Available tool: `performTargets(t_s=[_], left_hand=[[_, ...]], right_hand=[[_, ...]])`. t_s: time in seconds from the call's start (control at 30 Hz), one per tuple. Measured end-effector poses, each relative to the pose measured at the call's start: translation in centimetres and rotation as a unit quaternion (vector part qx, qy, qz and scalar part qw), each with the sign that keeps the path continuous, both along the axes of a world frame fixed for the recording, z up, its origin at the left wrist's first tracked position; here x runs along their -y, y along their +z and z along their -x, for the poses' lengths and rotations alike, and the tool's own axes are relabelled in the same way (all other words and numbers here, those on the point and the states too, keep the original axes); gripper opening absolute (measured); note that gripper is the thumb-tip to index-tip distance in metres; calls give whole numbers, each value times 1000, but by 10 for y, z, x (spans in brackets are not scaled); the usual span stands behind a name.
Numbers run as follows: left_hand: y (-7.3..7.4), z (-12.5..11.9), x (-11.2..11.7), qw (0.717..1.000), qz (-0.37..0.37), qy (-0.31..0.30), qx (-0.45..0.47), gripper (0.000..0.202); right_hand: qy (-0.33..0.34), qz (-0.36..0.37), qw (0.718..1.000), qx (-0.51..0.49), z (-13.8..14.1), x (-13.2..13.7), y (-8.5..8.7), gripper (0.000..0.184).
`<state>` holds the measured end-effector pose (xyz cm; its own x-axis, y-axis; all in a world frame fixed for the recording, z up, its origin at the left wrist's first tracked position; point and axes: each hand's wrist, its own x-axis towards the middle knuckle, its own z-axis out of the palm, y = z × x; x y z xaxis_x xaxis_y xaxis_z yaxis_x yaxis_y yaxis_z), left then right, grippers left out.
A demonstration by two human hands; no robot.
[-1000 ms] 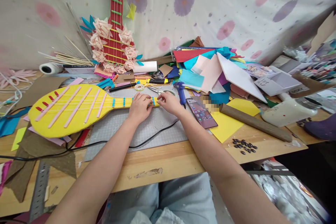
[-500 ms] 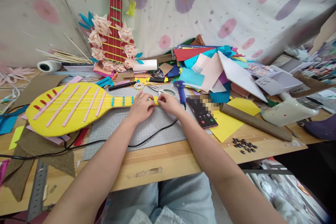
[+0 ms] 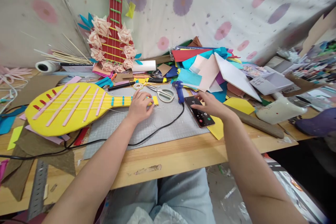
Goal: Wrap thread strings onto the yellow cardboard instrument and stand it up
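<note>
Quietly, a yellow stringed paper instrument [image 3: 80, 110] lay flat across the left half of the desk [image 3: 141, 162], its rounded body toward the left edge and its neck, crossed by blue strips, pointing to the right over a grey cutting mat [image 3: 162, 122]. The left hand [image 3: 141, 107] was bent narrowly over the neck near its tip, holding it, the fingers close together; whether they also pinched a string could not be told.

Just right of the mat's middle, the right hand [image 3: 209, 105] hung over a phone [image 3: 198, 114] with fingers loosely spread, half open and gripping nothing. Whether a fingertip met the glass was not clear. The screen showed a red and a green button.

The step in hand appeared to be answering to the phone with one hand while the other pinned the neck. The move, by this reading, called for a light, exact touch from the right hand and a steady left, so the neck would not shift.

Scissors [image 3: 159, 91] rested just beyond the neck's tip, and a blue glue gun [image 3: 180, 92] lay between them and the phone. Farther out, toward the desk's back edge, a red instrument [image 3: 113, 43] trimmed with paper flowers stood upright, and coloured sheets [image 3: 207, 68] were heaped to its right.
</note>
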<state>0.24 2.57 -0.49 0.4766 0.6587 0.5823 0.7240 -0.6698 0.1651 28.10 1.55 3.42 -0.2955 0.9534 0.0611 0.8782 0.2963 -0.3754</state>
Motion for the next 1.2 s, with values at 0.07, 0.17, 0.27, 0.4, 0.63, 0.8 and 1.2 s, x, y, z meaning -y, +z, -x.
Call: performTargets(t_s=[0.07,0.17,0.27,0.4,0.63,0.8,1.2], left_hand=[[1,0,0,999,-31,17,22,14],[1,0,-1,996,-65,44,44,15],[2,0,-2,994,-67,68,55,16],[0,3,-1,993,-63,83,61,15],[0,6,-2,989,-62,111,75,17],[3,7,-1,984,-59,142,87,23],[3,16,-3,973,-39,202,100,13]], right_hand=[[-63,-37,997,33,-41,7,-4,49],[-120,-86,982,116,-91,18,-19,70],[-114,-111,972,173,-116,28,-34,79],[-114,-92,968,202,-119,36,-43,82],[-117,-86,974,173,-107,29,-37,80],[-62,-90,987,122,-86,27,-24,64],[-68,-35,996,52,10,19,2,42]])
